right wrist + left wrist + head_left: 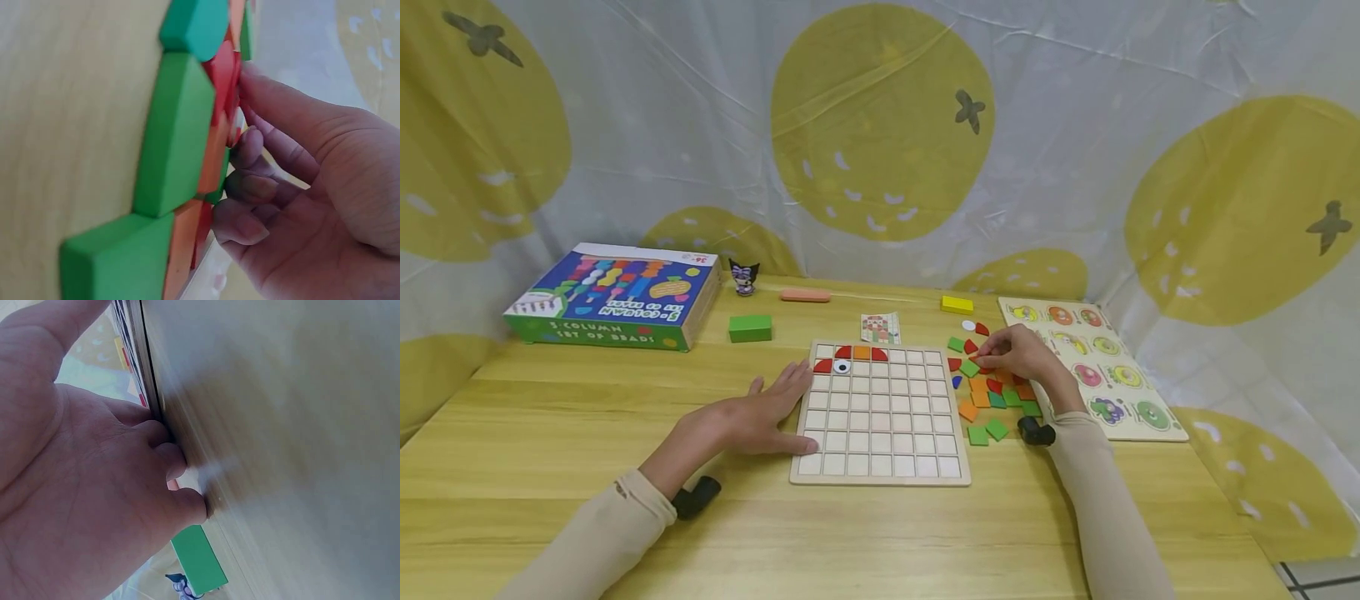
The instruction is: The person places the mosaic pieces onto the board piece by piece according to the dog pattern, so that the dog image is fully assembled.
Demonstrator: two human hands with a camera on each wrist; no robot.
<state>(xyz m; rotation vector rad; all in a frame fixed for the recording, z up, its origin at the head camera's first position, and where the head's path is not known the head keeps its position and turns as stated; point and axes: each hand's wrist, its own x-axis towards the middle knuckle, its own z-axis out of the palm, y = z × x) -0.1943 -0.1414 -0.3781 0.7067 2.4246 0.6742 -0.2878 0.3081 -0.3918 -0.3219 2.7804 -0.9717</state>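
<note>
A square wooden grid board [880, 481] lies in the middle of the table. In its far left cells sit red quarter-round pieces [823, 366], an orange square [861, 353] and a white eye piece [842, 367]. My left hand [752, 421] rests at the board's left edge, thumb over its near left corner and fingers stretched along the side. Right of the board, my right hand [1022, 354] reaches into loose coloured pieces, fingers bent. Thumb and index fingertips are right at a red piece [220, 74]; I cannot tell whether they pinch it. Green pieces [175, 134] lie nearer the wrist.
A patterned card [880, 327] lies behind the board. At the back are a green block [750, 328], a small figurine [744, 277], a salmon-coloured bar [805, 296] and a yellow block [957, 304]. A bead-set box [617, 296] stands left; a fruit puzzle board [1120, 408] lies right.
</note>
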